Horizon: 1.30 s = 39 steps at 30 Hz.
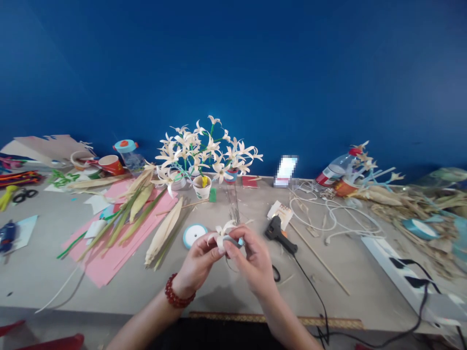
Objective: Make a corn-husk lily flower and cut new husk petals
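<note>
Two hands (199, 265), one held flower (223, 231), one glue gun (279, 233), one bottle (337, 170).

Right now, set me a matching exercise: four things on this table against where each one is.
1 small flower
2 glue gun
3 scissors
4 plastic bottle

A far left of the table
B lying on its side, back right
C pinched between left hand and right hand
D lying just right of the right hand

Pairs: 1-C, 2-D, 3-A, 4-B

Left wrist: single-strand bracelet of round, glossy red beads (177, 294).
Forearms: bare down to the picture's lower edge.
Hands: left hand (199, 265) and right hand (256, 262), both bare.
</note>
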{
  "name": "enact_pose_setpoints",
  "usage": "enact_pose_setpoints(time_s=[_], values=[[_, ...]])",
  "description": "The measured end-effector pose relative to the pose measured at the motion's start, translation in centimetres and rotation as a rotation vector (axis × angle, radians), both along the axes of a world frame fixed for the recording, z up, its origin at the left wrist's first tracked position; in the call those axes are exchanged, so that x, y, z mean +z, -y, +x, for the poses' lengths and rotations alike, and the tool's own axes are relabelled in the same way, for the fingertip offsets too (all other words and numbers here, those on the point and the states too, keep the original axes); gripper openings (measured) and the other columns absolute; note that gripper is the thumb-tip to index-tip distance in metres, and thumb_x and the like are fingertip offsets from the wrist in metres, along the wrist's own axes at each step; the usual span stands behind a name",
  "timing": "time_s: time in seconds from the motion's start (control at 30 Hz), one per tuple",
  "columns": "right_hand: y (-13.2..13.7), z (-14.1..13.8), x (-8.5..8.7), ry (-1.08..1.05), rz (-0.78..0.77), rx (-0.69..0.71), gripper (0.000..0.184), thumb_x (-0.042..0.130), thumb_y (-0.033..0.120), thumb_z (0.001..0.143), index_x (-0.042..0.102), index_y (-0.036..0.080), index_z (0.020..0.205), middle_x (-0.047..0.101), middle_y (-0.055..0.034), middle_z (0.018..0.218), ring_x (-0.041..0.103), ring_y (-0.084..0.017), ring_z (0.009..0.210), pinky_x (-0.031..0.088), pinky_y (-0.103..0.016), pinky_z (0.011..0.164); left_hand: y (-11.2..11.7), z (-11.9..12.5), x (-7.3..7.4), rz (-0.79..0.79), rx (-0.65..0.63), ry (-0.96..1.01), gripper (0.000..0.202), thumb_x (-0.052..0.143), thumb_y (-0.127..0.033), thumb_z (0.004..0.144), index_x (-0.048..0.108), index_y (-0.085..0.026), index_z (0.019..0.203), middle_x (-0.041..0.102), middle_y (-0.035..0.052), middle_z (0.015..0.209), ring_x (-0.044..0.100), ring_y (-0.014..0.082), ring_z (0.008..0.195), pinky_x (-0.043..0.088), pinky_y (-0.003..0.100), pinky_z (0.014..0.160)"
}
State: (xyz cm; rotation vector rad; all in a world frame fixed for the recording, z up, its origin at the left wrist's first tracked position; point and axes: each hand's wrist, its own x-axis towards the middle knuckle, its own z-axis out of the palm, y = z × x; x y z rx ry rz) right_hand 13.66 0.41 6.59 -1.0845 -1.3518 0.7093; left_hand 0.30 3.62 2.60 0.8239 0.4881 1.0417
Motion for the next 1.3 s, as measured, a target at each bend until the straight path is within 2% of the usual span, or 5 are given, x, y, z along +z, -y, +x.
enact_pose_setpoints(time_s=[0.33, 0.6, 0.77, 1.07, 1.3], values=[[-0.4, 0.8, -0.5, -0.159, -0.118, 0.169, 0.012, 0.068, 0.029, 0.086, 0.065, 0.022, 0.076, 0.058, -0.0026, 0.080, 0.056, -0.018, 0.077, 0.047, -0.030, 0.064, -0.2, -0.3, 0.2, 0.090, -0.086, -0.025, 0.017, 0.076, -0.027, 0.080, 0.068, -0.015, 0.072, 0.063, 0.0016, 0.070, 0.057, 0.0130, 0.069, 0.044, 0.024, 0.068], [-0.4, 0.8, 0.7, -0.371, -0.206, 0.344, 0.017, 0.072, 0.031, 0.083, 0.064, 0.020, 0.073, 0.054, -0.0010, 0.080, 0.055, -0.014, 0.064, 0.050, -0.027, 0.055, -0.8, -1.0, 0.5, 0.134, -0.169, -0.110, 0.020, 0.077, -0.033, 0.078, 0.070, -0.014, 0.075, 0.065, 0.0036, 0.068, 0.057, 0.0147, 0.066, 0.044, 0.026, 0.064], [-0.3, 0.9, -0.2, -0.352, -0.238, 0.307, 0.019, 0.073, 0.035, 0.081, 0.065, 0.021, 0.072, 0.055, -0.0009, 0.077, 0.055, -0.015, 0.065, 0.051, -0.027, 0.055, -0.9, -1.1, 0.9, 0.127, -0.214, -0.119, 0.022, 0.077, -0.035, 0.077, 0.072, -0.014, 0.081, 0.065, 0.0048, 0.072, 0.057, 0.0151, 0.067, 0.046, 0.026, 0.064], [-1.0, 0.8, -1.2, -0.336, -0.148, 0.113, 0.017, 0.073, 0.032, 0.081, 0.065, 0.021, 0.071, 0.059, -0.0019, 0.079, 0.058, -0.019, 0.078, 0.048, -0.030, 0.070, -0.4, -0.1, 1.2, 0.152, 0.068, -0.116, 0.011, 0.073, -0.027, 0.082, 0.070, -0.017, 0.085, 0.066, 0.0043, 0.087, 0.059, 0.0166, 0.083, 0.047, 0.026, 0.076], [-1.0, 0.7, -1.5, -0.198, -0.054, 0.017, 0.008, 0.069, 0.027, 0.083, 0.068, 0.022, 0.078, 0.062, -0.0023, 0.080, 0.060, -0.021, 0.083, 0.047, -0.033, 0.078, -0.2, 0.9, 1.3, 0.013, 0.201, -0.026, 0.013, 0.077, -0.026, 0.079, 0.069, -0.018, 0.085, 0.066, 0.0011, 0.084, 0.059, 0.0138, 0.082, 0.048, 0.025, 0.080]])
